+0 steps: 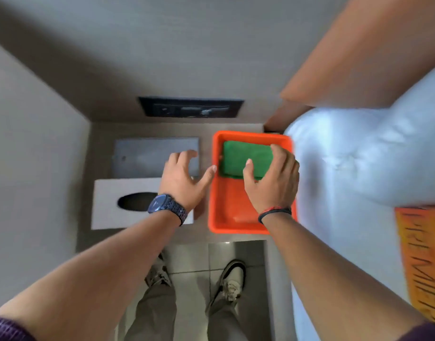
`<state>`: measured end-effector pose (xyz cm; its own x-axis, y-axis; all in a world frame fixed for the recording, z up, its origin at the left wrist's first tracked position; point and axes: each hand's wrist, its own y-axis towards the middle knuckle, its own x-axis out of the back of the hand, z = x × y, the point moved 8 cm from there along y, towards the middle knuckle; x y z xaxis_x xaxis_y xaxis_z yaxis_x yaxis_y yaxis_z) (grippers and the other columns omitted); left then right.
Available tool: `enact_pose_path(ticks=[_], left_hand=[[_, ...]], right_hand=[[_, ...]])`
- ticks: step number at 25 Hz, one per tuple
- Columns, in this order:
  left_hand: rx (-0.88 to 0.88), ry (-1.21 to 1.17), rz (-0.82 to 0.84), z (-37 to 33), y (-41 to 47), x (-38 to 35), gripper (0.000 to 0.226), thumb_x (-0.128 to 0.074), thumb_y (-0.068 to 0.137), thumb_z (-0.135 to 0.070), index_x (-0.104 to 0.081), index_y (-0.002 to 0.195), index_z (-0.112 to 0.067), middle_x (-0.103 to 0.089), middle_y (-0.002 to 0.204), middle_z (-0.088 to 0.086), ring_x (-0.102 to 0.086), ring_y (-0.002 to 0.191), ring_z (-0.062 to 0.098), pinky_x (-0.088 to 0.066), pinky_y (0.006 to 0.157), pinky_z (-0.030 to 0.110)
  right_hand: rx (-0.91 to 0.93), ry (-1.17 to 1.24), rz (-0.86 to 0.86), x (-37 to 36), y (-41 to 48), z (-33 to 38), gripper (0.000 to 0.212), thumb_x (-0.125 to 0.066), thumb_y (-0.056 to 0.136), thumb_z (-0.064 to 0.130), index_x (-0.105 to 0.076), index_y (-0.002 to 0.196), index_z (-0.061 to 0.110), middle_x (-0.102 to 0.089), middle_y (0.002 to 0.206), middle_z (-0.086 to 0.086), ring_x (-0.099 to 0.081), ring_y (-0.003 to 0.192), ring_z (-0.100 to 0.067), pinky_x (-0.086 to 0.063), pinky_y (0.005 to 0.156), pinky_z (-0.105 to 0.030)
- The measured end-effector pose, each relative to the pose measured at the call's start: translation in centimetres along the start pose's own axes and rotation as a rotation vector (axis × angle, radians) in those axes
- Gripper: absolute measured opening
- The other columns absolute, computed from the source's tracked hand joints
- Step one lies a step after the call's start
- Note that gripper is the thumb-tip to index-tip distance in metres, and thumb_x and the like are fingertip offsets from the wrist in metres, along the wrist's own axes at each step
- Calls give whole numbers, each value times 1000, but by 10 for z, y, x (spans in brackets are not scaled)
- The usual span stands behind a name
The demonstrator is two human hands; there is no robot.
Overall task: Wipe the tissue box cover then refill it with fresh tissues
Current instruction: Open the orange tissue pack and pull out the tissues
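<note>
A white tissue box cover [113, 203] with a dark oval slot lies on the small table at the left. Behind it lies a flat grey pack [147, 156], probably tissues. An orange tray [226, 207] holds a folded green cloth [241, 156] at its far end. My right hand [270, 178] rests on the cloth's right side, fingers curled over its edge. My left hand [184, 178], with a dark watch on the wrist, hovers spread between the grey pack and the tray, above the cover's right end, holding nothing.
A dark socket panel [190, 107] is set in the wall behind the table. A white pillow and bedding [359, 163] lie to the right, with an orange patterned cloth [420, 262] at the far right. My legs and shoes stand on the tiled floor below.
</note>
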<state>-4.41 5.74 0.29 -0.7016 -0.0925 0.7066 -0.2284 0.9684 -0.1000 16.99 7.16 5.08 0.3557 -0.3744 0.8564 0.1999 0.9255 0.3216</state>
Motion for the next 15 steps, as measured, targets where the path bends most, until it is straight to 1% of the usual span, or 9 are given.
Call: enact_pose_path(ticks=[3,6,8,9,10,11,13,14,15], left_hand=[[-57,-111,89,-89,-21,-50,34,-71,78,-41,-64,95,-13,-64,91,5,-63,79,22,-51,73,33],[-120,-185,271,-179,-58,-111,19,-73,77,-34,-65,84,-17,-67,78,0,-63,66,17,-52,65,32],[-117,-213,440,-227,-93,-155,20,-73,77,-36,-65,83,-20,-68,78,-2,-65,69,16,-53,67,33],[-63,-220,534,-242,-110,-178,25,-73,74,-42,-65,88,-22,-69,83,-3,-66,75,16,-53,70,32],[30,-230,629,-251,-126,-199,36,-74,71,-48,-63,95,-25,-68,91,-4,-65,83,16,-52,72,30],[142,-246,717,-260,-143,-221,50,-74,66,-54,-60,106,-27,-66,101,-4,-63,90,16,-50,73,27],[348,-328,828,-276,-170,-256,80,-76,61,-58,-47,128,-26,-59,115,-2,-59,98,17,-45,71,25],[433,-402,837,-284,-179,-270,88,-78,60,-54,-41,134,-24,-59,115,-3,-59,96,16,-44,68,23],[506,-489,820,-291,-184,-280,93,-81,61,-50,-37,137,-21,-60,110,-5,-60,88,12,-43,62,20]], right_hand=[[-88,-29,-133,81,23,-66,41,-63,78,30,-59,108,3,-63,99,-17,-57,90,-39,-44,75,-43],[-202,-138,-304,170,26,-152,34,-64,78,25,-59,103,1,-61,93,-19,-56,88,-39,-43,76,-43],[-326,-224,-372,219,14,-210,36,-63,79,26,-58,103,1,-61,96,-21,-55,91,-40,-41,76,-44],[-400,-267,-379,236,7,-236,38,-63,78,28,-57,106,1,-60,99,-22,-55,93,-41,-41,74,-45],[-486,-300,-352,247,-1,-262,42,-62,79,30,-55,110,2,-59,103,-23,-55,97,-42,-42,74,-45],[-586,-310,-281,254,-9,-293,46,-61,81,33,-53,115,3,-58,110,-23,-54,102,-43,-43,77,-47],[-778,-266,-32,250,-23,-350,54,-55,86,47,-48,124,10,-55,123,-20,-52,112,-42,-43,87,-50],[-845,-218,112,242,-28,-372,57,-50,87,55,-47,127,14,-56,127,-16,-53,113,-39,-43,90,-50],[-875,-154,233,234,-31,-385,59,-46,87,62,-47,126,18,-58,125,-12,-56,110,-36,-45,89,-47]])
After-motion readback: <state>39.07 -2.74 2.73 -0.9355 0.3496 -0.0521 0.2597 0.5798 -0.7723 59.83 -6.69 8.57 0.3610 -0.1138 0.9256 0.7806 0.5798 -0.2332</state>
